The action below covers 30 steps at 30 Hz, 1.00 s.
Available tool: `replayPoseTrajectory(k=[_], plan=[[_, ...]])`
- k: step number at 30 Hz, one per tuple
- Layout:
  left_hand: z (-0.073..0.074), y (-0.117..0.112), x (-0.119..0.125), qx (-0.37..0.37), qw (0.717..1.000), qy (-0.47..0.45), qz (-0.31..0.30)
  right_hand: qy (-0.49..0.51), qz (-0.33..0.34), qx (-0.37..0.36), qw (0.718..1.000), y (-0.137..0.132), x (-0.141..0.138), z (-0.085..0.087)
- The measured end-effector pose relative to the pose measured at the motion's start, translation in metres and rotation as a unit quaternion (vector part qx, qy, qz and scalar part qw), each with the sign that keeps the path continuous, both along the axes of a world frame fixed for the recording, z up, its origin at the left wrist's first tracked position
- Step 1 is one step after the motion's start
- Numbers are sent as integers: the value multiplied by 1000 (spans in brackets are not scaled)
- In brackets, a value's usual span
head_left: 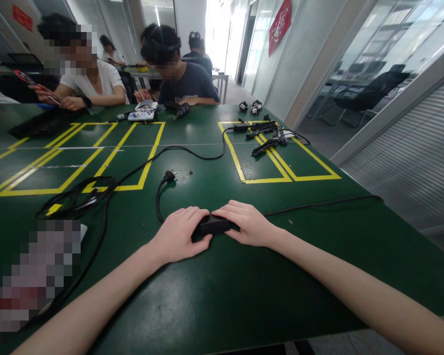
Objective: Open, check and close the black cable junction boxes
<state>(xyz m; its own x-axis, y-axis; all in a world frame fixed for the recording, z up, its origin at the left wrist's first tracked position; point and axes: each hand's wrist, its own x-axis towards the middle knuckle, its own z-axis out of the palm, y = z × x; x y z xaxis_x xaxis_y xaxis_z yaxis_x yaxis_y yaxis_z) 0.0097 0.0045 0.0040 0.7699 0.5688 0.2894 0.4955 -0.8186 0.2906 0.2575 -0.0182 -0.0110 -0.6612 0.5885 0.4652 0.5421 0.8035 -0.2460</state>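
A green tabletop carried the work, with a co-worker seated beyond its far edge. Toward its left side a long cable lay in loose loops, one run stretching toward the far right corner; neither grip was on it. Nearer the near edge than the far one, the left grip was closed on one end of the adapter and the right grip on the other. Whether the adapter rested on the tabletop or just off it could not be told. That hold was made; the cords beside it were not gathered. The right cord ran loose to the right edge, its end out of view. The left cord curved from the left grip toward the far edge and ended in the plug, whose pins stood bare, in no socket. Judged by that, the handling looked early: adapter in hand, cords unwound.
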Motion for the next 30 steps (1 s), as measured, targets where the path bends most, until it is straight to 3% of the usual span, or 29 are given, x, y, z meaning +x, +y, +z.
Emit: replayPoseTrajectory(k=[8, 19, 26, 30], plan=[[-4, 3, -3, 32, 998, 60, 0, -2, 6, 1, 1000, 0, -1, 0], [-2, 2, -5, 44, 998, 27, -27, -34, -2, -1, 999, -3, -2, 3], [1, -1, -4, 24, 999, 19, -40, -46, 7, 47, 998, -8, -2, 8], [0, -2, -3, 59, 998, 7, -35, -58, -5, 65, 996, -10, -3, 7]])
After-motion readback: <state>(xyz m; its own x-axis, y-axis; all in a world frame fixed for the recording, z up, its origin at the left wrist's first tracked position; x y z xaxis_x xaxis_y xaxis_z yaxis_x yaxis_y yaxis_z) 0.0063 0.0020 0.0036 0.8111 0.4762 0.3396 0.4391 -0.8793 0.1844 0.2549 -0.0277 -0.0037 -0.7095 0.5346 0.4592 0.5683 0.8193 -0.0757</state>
